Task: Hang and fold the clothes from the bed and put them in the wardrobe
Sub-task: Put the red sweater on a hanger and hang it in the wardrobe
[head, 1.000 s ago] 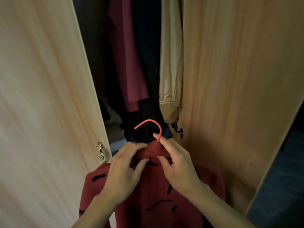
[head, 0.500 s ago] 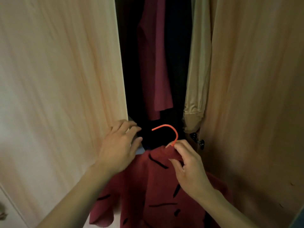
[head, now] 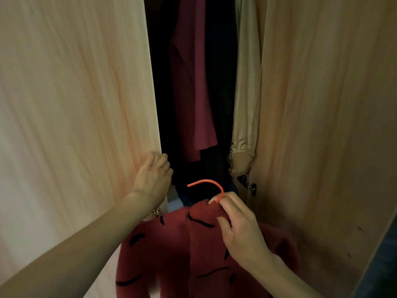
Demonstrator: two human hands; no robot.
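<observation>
Holding the left door (head: 148, 117) at its inner edge, the left hand (head: 153, 176) curls its fingers round the panel, apparently to keep the wardrobe (head: 221, 61) open wide enough for loading. The right hand (head: 238, 229) pinches the orange hanger (head: 206, 183) at the base of its hook, leaving the hook free and facing the opening. The red shirt (head: 182, 254), marked with short black strokes, hangs from it at the lower edge of the opening, between the left door and the right door (head: 322, 125), not yet inside. Hanging clothes (head: 191, 93) fill the dark interior.
</observation>
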